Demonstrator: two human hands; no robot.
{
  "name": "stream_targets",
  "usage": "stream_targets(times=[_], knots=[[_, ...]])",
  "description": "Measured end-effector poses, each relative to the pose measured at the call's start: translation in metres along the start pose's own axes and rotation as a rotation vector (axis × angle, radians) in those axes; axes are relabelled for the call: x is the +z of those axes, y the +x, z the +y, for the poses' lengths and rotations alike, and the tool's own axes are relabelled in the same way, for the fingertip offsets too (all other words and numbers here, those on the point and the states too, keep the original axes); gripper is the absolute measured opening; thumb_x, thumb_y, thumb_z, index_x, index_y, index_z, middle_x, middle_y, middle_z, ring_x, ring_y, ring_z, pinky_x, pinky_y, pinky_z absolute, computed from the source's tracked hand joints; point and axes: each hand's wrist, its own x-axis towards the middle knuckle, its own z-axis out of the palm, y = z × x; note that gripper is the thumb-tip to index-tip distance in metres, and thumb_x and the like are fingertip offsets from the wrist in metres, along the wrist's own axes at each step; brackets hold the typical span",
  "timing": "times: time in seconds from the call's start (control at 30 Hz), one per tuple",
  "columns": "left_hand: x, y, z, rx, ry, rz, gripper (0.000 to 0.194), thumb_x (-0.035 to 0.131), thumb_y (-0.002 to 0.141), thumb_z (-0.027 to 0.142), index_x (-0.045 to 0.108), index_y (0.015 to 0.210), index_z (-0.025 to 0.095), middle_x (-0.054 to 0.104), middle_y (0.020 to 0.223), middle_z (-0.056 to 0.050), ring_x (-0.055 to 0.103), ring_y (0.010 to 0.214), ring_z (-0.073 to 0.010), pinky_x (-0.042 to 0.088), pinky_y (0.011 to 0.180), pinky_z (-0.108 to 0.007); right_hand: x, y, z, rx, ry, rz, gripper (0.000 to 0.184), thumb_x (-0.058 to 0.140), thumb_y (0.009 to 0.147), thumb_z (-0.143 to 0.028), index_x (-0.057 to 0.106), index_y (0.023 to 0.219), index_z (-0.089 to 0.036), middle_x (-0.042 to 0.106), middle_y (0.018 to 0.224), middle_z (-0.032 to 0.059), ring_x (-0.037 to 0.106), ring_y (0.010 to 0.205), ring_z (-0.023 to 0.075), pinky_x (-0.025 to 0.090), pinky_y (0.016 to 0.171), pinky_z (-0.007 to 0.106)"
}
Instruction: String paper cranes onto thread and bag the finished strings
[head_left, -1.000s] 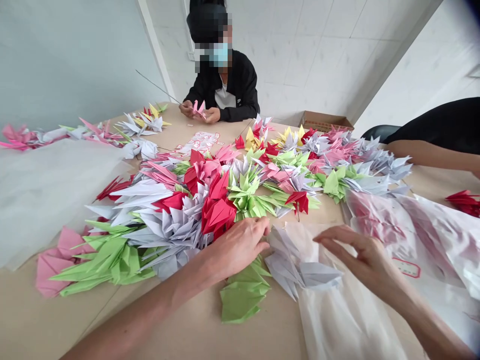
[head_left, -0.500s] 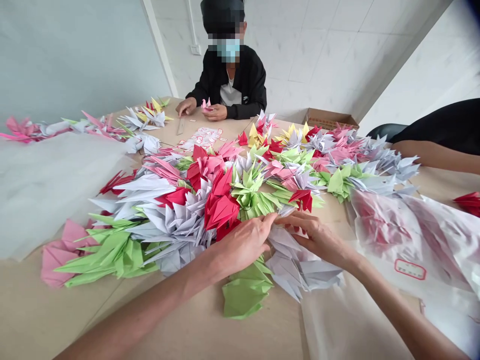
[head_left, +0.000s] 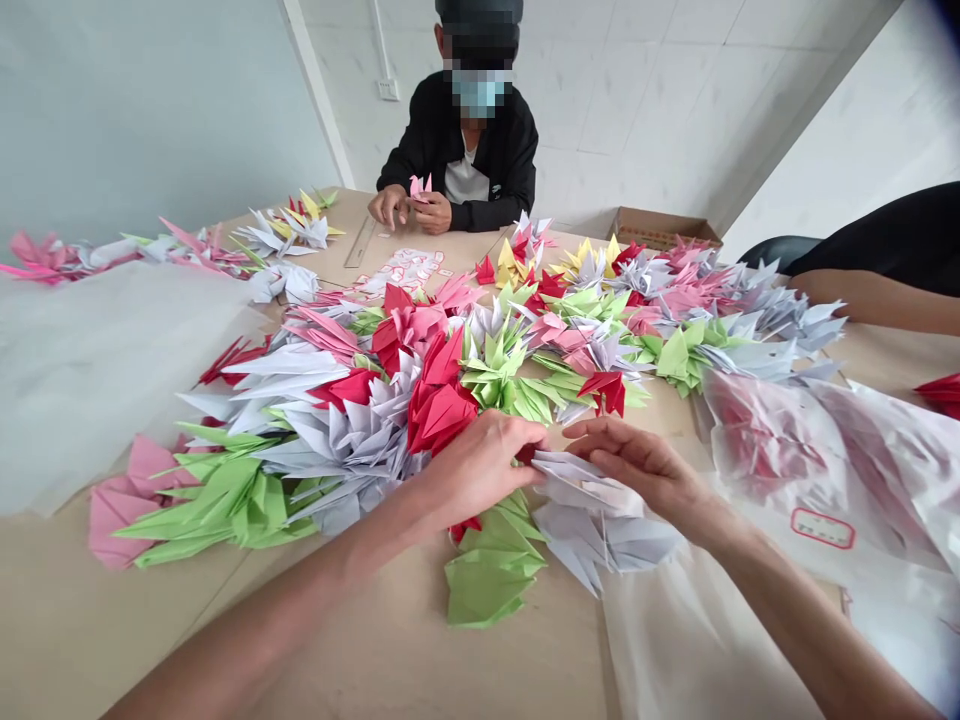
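Note:
My left hand is closed, thumb and fingers pinching the left end of a pale white folded paper crane. My right hand hovers at the crane's right side, fingers stretched and slightly curved, thumb apart from them and close to the paper. More white folded paper lies just below, over a translucent plastic bag. Green folded paper sits under my left wrist, a bit of red paper beside it. Red cranes rest behind my left hand.
A heap of white, green, pink, red and yellow paper cranes spreads across the brown tabletop. Filled translucent bags lie at right, a plastic sheet at left. Opposite, a masked person holds a pink crane; a ruler lies nearby.
My right hand came left to meet my left hand, then drew slightly apart. A white crane now shows raised at my left fingers. The person opposite has put down a thin rod.

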Motion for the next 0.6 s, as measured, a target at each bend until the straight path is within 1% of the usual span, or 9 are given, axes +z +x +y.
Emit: stream_targets(times=[0.1, 0.13, 0.2, 0.3, 0.4, 0.47, 0.53, 0.6], knots=[[-0.015, -0.003, 0.003, -0.032, -0.066, -0.003, 0.002, 0.060, 0.074, 0.021, 0.061, 0.075, 0.019, 0.062, 0.071, 0.004, 0.056, 0.067, -0.0109, 0.034, 0.059, -0.019, -0.011, -0.004, -0.003, 0.031, -0.074, 0.104, 0.028, 0.045, 0.091, -0.036, 0.054, 0.113, -0.021, 0.062, 0.105, 0.0062, 0.059, 0.097, 0.0157, 0.046, 0.083, 0.029], [-0.019, -0.003, 0.004, -0.055, -0.095, -0.013, 0.004, 0.060, 0.075, 0.023, 0.061, 0.077, 0.019, 0.061, 0.071, 0.005, 0.056, 0.067, -0.0108, 0.034, 0.058, -0.019, -0.015, -0.005, -0.003, 0.054, -0.095, 0.108, 0.029, 0.045, 0.091, -0.038, 0.056, 0.111, -0.020, 0.061, 0.106, 0.0067, 0.059, 0.096, 0.0158, 0.047, 0.079, 0.028], [-0.026, -0.005, 0.004, -0.119, -0.155, -0.049, 0.008, 0.059, 0.077, 0.027, 0.060, 0.080, 0.020, 0.062, 0.070, 0.005, 0.057, 0.067, -0.0115, 0.035, 0.058, -0.018, -0.023, -0.008, -0.003, 0.113, -0.125, 0.052, 0.031, 0.045, 0.090, -0.040, 0.057, 0.109, -0.018, 0.061, 0.107, 0.0074, 0.058, 0.091, 0.0157, 0.047, 0.074, 0.027], [-0.032, -0.006, 0.002, -0.205, -0.269, -0.121, 0.013, 0.058, 0.078, 0.031, 0.058, 0.082, 0.019, 0.063, 0.073, 0.003, 0.060, 0.072, -0.0141, 0.038, 0.059, -0.019, -0.030, -0.011, -0.006, 0.184, -0.128, -0.090, 0.033, 0.045, 0.090, -0.041, 0.057, 0.110, -0.016, 0.063, 0.100, 0.0072, 0.058, 0.082, 0.0140, 0.046, 0.070, 0.027], [-0.032, -0.004, 0.000, -0.243, -0.406, -0.121, 0.016, 0.059, 0.077, 0.032, 0.054, 0.084, 0.018, 0.063, 0.076, 0.002, 0.061, 0.076, -0.0148, 0.041, 0.061, -0.020, -0.028, -0.013, -0.011, 0.183, -0.050, -0.160, 0.035, 0.045, 0.090, -0.042, 0.056, 0.111, -0.017, 0.062, 0.099, 0.0060, 0.057, 0.083, 0.0131, 0.044, 0.072, 0.026], [-0.029, -0.003, -0.002, -0.249, -0.503, -0.107, 0.019, 0.062, 0.076, 0.032, 0.052, 0.084, 0.017, 0.061, 0.078, 0.002, 0.060, 0.076, -0.0135, 0.043, 0.064, -0.021, -0.024, -0.013, -0.013, 0.165, 0.023, -0.192, 0.035, 0.052, 0.086, -0.041, 0.055, 0.113, -0.018, 0.061, 0.102, 0.0053, 0.056, 0.089, 0.0137, 0.042, 0.074, 0.026], [-0.026, -0.001, -0.002, -0.264, -0.602, -0.111, 0.022, 0.064, 0.075, 0.032, 0.051, 0.085, 0.017, 0.061, 0.080, 0.002, 0.059, 0.077, -0.0127, 0.046, 0.068, -0.023, -0.018, -0.011, -0.011, 0.169, 0.071, -0.202, 0.043, 0.064, 0.079, -0.036, 0.053, 0.117, -0.020, 0.061, 0.103, 0.0042, 0.056, 0.090, 0.0141, 0.041, 0.073, 0.025], [-0.024, 0.001, -0.001, -0.299, -0.699, -0.119, 0.023, 0.064, 0.076, 0.031, 0.050, 0.087, 0.017, 0.060, 0.085, 0.001, 0.060, 0.081, -0.0130, 0.048, 0.073, -0.026, -0.010, -0.009, -0.007, 0.189, 0.112, -0.162, 0.054, 0.072, 0.072, -0.030, 0.050, 0.121, -0.021, 0.063, 0.098, 0.0030, 0.057, 0.086, 0.0136, 0.041, 0.071, 0.025]])
